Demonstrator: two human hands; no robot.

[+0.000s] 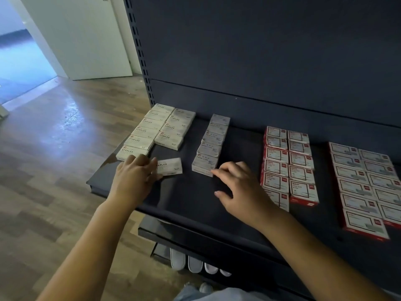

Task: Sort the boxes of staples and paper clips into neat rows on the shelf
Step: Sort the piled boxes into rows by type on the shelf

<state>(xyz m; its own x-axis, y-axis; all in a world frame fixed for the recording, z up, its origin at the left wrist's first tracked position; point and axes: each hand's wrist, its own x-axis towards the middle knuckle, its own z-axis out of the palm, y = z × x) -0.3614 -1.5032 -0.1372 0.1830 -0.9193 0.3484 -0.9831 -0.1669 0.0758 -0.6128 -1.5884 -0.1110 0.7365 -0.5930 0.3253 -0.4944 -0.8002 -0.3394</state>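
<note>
White staples boxes lie in two rows [152,127] at the left of the dark shelf [186,198]. One loose staples box [170,166] sits in front of the shorter row, and my left hand [133,177] grips its left end. A single row of white paper clip boxes [211,142] runs down the middle. My right hand [236,190] hovers beside the nearest paper clip box [204,165], its index fingertip touching the box's front corner, fingers spread.
Two blocks of red-and-white boxes [288,164] [366,187] fill the right of the shelf in double rows. The shelf's dark back panel [260,61] rises behind. Wooden floor [54,148] and a white door [86,40] lie to the left. A lower shelf holds white items [195,263].
</note>
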